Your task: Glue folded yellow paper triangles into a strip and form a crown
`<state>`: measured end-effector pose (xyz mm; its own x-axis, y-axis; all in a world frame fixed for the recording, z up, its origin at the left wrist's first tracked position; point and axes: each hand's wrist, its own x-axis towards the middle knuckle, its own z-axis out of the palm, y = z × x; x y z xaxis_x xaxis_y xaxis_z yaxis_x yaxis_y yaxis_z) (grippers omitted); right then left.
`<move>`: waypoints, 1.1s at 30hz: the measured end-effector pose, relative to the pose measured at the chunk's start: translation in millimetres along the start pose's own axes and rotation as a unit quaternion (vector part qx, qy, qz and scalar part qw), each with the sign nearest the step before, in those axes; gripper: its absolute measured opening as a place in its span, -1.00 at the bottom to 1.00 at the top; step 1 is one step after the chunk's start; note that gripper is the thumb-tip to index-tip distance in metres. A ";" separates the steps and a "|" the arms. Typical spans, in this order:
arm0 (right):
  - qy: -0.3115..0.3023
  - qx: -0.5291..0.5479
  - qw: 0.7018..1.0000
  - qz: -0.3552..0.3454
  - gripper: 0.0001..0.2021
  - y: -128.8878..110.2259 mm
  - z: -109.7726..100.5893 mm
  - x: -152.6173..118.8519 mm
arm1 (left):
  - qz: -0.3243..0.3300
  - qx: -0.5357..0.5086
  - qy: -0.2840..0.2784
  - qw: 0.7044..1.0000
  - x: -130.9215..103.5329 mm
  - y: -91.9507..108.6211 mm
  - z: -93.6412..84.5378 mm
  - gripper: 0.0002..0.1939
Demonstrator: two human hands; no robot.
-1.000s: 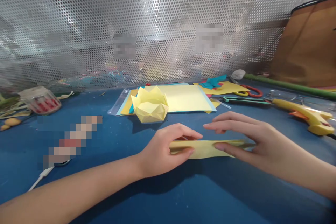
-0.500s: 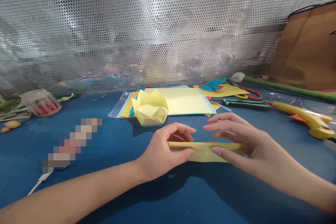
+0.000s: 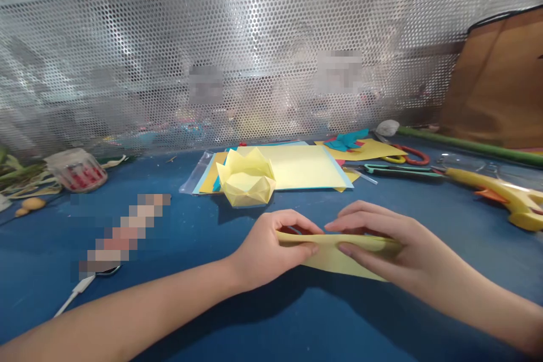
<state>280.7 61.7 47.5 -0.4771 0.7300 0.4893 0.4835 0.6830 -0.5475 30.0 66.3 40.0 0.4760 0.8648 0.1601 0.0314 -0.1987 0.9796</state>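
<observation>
A folded sheet of yellow paper (image 3: pixel 335 257) is held level between my two hands, just above the blue table. My left hand (image 3: pixel 275 251) pinches its left end, thumb on the near face and fingers curled behind the top edge. My right hand (image 3: pixel 382 237) grips the right part the same way, with the thumb in front and the fingers behind. Some fingertips are hidden behind the paper. Beyond my left hand stands a yellow folded paper bowl (image 3: pixel 248 189) with pointed rim tips, by a stack of pale yellow paper sheets (image 3: pixel 303 167).
A yellow glue gun (image 3: pixel 504 189), dark scissors with teal edges (image 3: pixel 403 171) and red-handled scissors (image 3: pixel 413 154) lie to the right. At left are a clear tub with red contents (image 3: pixel 78 172) and a blurred-out phone with a white cable (image 3: pixel 76 291). A perforated metal panel (image 3: pixel 263 22) closes the back.
My right hand has moved closer to my left, its fingers now behind the paper's top edge. The paper has tilted so more of its near face shows. The whole view has shifted slightly.
</observation>
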 end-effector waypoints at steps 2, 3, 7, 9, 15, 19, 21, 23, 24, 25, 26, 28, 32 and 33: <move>0.002 -0.013 1.000 0.004 -0.82 -2.5 -2.6 2.0 | -0.007 -0.007 -0.003 1.000 0.0 -1.2 -2.3 -0.85; 0.004 -0.018 1.000 0.012 -0.80 -3.9 -4.3 3.0 | -0.011 -0.011 -0.004 1.000 0.2 -1.9 -4.1 -0.81; -0.012 -0.016 0.998 0.053 -0.68 -5.1 -10.2 4.1 | -0.023 -0.031 -0.023 0.999 3.3 -5.1 -13.9 -0.64; -0.055 0.000 0.996 0.071 -0.66 -2.6 -11.6 2.0 | -0.034 -0.028 -0.059 0.997 5.5 -6.5 -18.9 -0.61; -0.117 0.045 0.985 0.120 -0.59 5.0 -9.5 -5.7 | -0.009 0.062 -0.150 0.987 7.2 -6.5 -24.5 -0.76; -0.139 0.057 0.983 0.108 -0.60 4.0 -7.4 -2.1 | 0.031 0.112 -0.162 0.980 5.9 -6.3 -23.2 -0.81; -0.145 0.046 0.985 0.084 -0.62 3.4 -8.3 0.0 | 0.041 0.128 -0.164 0.977 5.5 -6.4 -23.0 -0.75; -0.144 0.034 0.986 0.072 -0.62 3.4 -9.6 0.8 | 0.046 0.142 -0.166 0.975 5.3 -6.2 -22.8 -0.68; -0.143 0.033 0.987 0.072 -0.61 3.6 -10.1 0.7 | 0.047 0.148 -0.166 0.974 5.1 -5.9 -22.5 -0.67; -0.144 0.033 0.986 0.076 -0.60 4.0 -10.3 0.5 | 0.047 0.154 -0.164 0.973 4.8 -5.6 -22.1 -0.66; -0.148 0.034 0.985 0.081 -0.59 4.3 -10.2 0.3 | 0.046 0.158 -0.161 0.973 4.3 -5.1 -21.5 -0.66; -0.159 0.040 0.983 0.087 -0.59 4.9 -9.4 -0.2 | 0.044 0.162 -0.150 0.974 3.0 -4.1 -19.9 -0.67; -0.099 0.062 0.988 0.096 -0.67 4.8 -7.6 -0.4 | 0.029 0.138 -0.112 0.984 0.3 -3.3 -17.9 -0.64; -0.076 0.071 0.989 0.108 -0.67 4.3 -7.4 -0.4 | 0.024 0.126 -0.106 0.986 -0.2 -3.5 -17.9 -0.61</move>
<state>288.4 64.5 49.9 -0.4840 0.8387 0.2498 0.4825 0.4939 -0.7234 14.1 75.1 38.7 0.6541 0.7413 0.1504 0.2097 -0.3688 0.9055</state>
